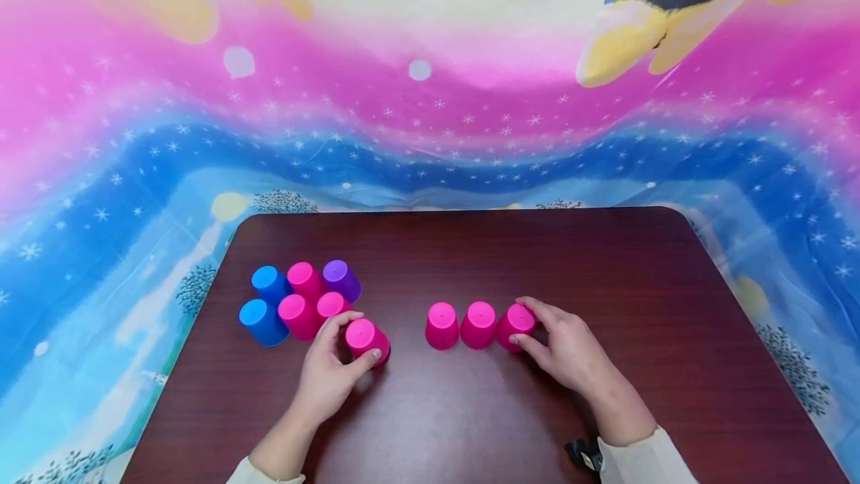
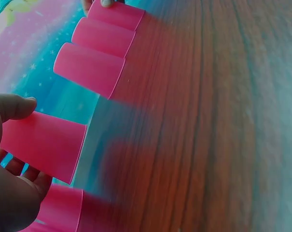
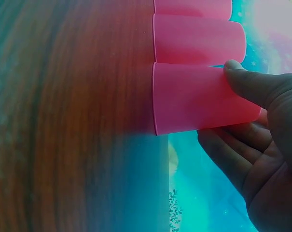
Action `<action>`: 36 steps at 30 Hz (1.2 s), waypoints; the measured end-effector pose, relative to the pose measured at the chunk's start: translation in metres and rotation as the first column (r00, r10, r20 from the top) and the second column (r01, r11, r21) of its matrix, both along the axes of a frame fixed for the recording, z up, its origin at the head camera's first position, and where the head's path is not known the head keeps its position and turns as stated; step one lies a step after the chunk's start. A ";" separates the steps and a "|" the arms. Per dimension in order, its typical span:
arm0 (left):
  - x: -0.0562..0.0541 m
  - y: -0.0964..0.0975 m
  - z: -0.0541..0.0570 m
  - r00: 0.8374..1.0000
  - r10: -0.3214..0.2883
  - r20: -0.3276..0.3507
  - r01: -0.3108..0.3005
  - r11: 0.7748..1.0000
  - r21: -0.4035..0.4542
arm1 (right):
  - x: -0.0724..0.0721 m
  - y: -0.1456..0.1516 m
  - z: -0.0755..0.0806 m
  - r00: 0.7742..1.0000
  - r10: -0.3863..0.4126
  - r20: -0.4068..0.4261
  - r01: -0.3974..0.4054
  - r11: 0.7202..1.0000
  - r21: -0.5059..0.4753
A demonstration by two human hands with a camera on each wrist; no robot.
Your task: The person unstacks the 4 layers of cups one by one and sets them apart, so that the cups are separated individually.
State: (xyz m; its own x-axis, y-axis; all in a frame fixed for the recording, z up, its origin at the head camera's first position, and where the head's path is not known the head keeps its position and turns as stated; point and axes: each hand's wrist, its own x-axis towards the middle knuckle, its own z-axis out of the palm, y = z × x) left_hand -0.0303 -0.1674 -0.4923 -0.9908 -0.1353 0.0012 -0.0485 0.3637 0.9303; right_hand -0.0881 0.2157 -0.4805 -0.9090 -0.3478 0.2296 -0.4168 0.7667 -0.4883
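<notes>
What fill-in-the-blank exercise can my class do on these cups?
The left hand grips a cup whose colour is ____.
Pink cups in the row that the right hand touches number ____.
The blue cups number ____.
One cup matches no other; its colour is ____.

Missing words: pink; three; two; purple.

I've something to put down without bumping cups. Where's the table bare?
Bare table: from the right hand to the right edge; behind the row of three pink cups, to the far edge; nearer than that row, between the hands. Crowded: the left, where six cups cluster beside the left hand and its pink cup.
</notes>
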 end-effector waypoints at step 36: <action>0.017 -0.037 -0.012 0.991 0.122 0.057 -0.122 0.992 -0.004 | 0.002 -0.002 0.002 1.000 -0.006 0.021 0.005 1.000 0.016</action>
State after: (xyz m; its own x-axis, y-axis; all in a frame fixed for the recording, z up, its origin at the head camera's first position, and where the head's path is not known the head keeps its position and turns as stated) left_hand -0.0135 -0.2048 -0.5043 -0.9653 -0.2555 -0.0545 -0.1455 0.3526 0.9244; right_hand -0.0865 0.2136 -0.4788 -0.9155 -0.3464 0.2046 -0.4022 0.7768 -0.4847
